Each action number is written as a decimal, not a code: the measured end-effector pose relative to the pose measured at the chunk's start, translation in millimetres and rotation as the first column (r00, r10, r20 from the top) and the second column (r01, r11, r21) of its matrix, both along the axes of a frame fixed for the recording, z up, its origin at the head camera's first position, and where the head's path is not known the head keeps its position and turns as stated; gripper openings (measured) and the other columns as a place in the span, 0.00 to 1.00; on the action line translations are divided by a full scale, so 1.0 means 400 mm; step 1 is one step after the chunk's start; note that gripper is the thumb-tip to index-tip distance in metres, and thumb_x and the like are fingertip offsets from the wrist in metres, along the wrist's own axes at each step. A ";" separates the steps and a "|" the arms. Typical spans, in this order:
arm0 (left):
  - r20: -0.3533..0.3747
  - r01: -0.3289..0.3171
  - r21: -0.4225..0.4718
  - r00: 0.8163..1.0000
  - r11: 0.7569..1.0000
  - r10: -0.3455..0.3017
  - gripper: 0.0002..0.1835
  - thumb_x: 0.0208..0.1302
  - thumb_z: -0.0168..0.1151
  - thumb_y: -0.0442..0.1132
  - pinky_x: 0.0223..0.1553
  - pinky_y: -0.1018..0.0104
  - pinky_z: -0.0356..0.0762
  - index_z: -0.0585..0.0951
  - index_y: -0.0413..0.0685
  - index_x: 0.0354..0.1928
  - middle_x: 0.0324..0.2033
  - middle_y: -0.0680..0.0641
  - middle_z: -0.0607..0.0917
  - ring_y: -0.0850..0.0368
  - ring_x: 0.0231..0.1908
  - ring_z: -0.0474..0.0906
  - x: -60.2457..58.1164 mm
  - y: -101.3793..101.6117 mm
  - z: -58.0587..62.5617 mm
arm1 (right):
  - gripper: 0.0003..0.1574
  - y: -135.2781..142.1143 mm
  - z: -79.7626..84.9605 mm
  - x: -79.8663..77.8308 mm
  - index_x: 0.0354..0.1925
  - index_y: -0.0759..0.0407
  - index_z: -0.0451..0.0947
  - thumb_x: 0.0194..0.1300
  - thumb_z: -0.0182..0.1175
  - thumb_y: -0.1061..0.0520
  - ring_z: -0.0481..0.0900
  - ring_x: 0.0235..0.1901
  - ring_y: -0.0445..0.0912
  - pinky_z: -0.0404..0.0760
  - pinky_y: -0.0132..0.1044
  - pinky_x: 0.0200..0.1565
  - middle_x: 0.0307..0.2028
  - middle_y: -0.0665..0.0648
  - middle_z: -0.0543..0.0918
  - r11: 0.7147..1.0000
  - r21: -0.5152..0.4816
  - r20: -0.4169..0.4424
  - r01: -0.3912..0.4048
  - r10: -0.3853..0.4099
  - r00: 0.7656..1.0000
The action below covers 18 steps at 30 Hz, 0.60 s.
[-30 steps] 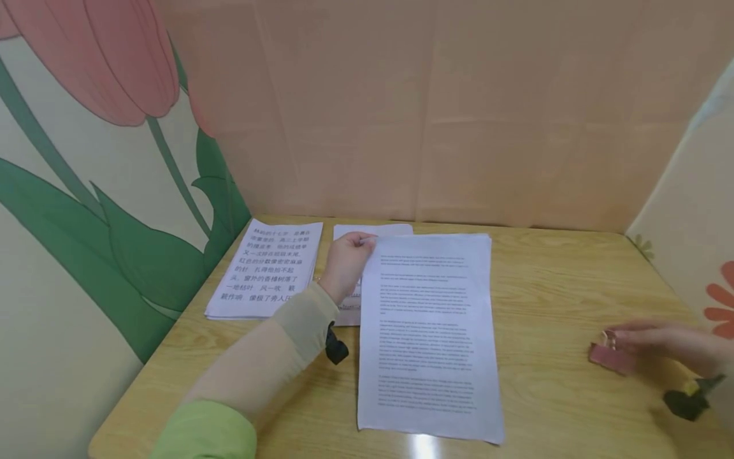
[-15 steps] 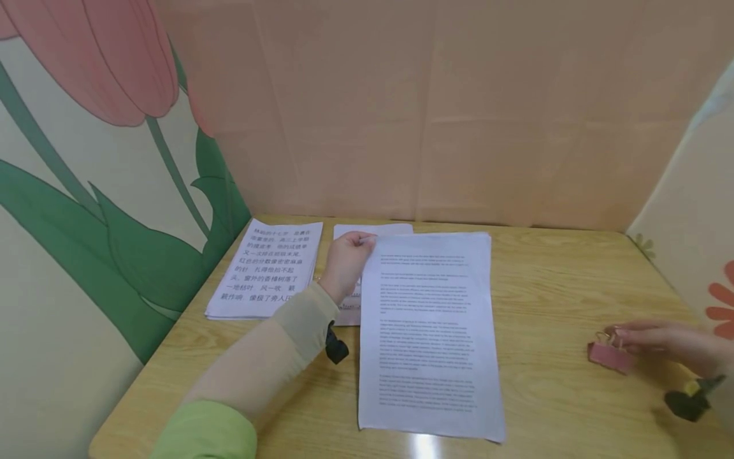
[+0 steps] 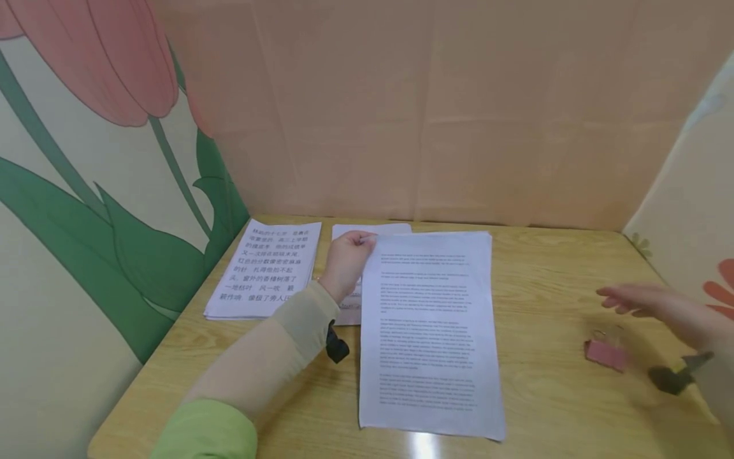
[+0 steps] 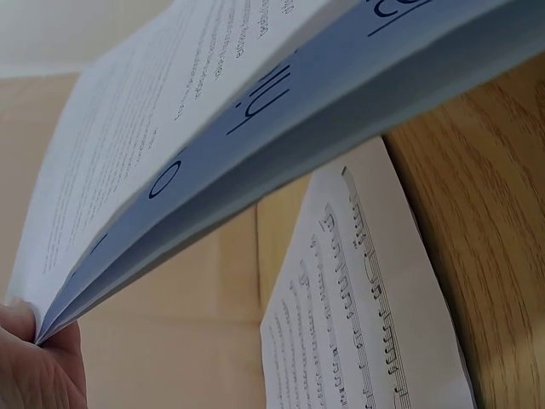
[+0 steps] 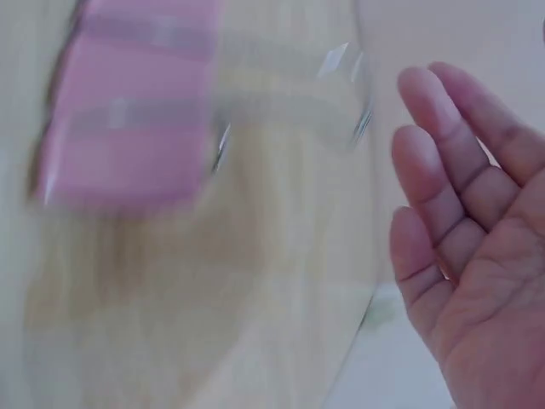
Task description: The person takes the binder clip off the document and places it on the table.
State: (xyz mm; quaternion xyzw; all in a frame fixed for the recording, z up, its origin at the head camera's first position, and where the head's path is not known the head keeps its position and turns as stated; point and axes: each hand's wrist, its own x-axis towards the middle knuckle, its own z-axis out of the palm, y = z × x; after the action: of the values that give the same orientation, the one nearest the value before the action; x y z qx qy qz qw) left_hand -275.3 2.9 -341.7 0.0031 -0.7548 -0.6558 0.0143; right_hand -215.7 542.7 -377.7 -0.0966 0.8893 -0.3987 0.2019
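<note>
My left hand [image 3: 346, 264] pinches the upper left corner of a stack of printed sheets [image 3: 430, 338], held up over the table. In the left wrist view the sheets [image 4: 111, 153] fan apart from the thumb and fingers, and large print shows on an inner page. On the table at the right sits a pink binder clip [image 3: 606, 354] with metal wire handles. Above and just beyond it my right hand [image 3: 659, 306] is empty, its fingers loosely extended. The right wrist view has the pink binder clip [image 5: 136, 102] blurred, apart from the fingertips [image 5: 417, 153].
A stack of pages with large Chinese text [image 3: 264, 268] lies at the back left of the wooden table [image 3: 550, 280]. Beside it, partly behind the held sheets, are sheet music pages [image 4: 341, 298]. A beige wall covering [image 3: 436, 115] rises behind the table.
My right hand has let go of the pink binder clip and lifted away from it, leaving it on the table. The left hand and its sheets have stayed nearly still.
</note>
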 end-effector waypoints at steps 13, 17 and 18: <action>0.048 0.003 0.019 0.999 1.000 -0.004 0.07 0.68 0.58 0.39 0.35 0.65 0.81 0.84 0.50 0.42 0.35 0.51 0.84 0.57 0.34 0.82 -0.018 0.071 -0.007 | 0.29 -0.221 0.090 0.003 0.62 0.62 0.69 0.76 0.45 0.44 0.76 0.46 0.38 0.75 0.41 0.48 0.52 0.49 0.80 0.998 0.035 -0.182 0.056 -0.049 0.982; 0.042 0.023 0.013 0.999 1.000 -0.024 0.08 0.67 0.59 0.39 0.35 0.65 0.82 0.84 0.49 0.44 0.36 0.52 0.84 0.57 0.34 0.82 -0.023 0.121 -0.009 | 0.31 -0.255 0.112 0.025 0.64 0.59 0.67 0.74 0.45 0.40 0.71 0.46 0.30 0.68 0.59 0.50 0.54 0.54 0.78 0.992 0.042 -0.198 0.116 -0.106 0.974; 0.038 0.028 0.001 0.999 1.000 -0.028 0.09 0.67 0.59 0.39 0.37 0.64 0.82 0.84 0.48 0.46 0.38 0.52 0.85 0.57 0.36 0.81 -0.023 0.135 -0.010 | 0.31 -0.266 0.117 0.035 0.64 0.58 0.68 0.74 0.46 0.40 0.70 0.46 0.28 0.68 0.59 0.50 0.54 0.52 0.78 0.989 0.048 -0.227 0.138 -0.124 0.966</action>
State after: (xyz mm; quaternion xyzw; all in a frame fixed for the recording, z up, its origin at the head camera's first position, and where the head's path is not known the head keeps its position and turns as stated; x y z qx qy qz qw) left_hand -284.5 56.9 -345.8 0.0052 -0.7547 -0.6560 -0.0093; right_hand -201.7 436.2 -331.1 -0.0753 0.9230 -0.3694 0.0769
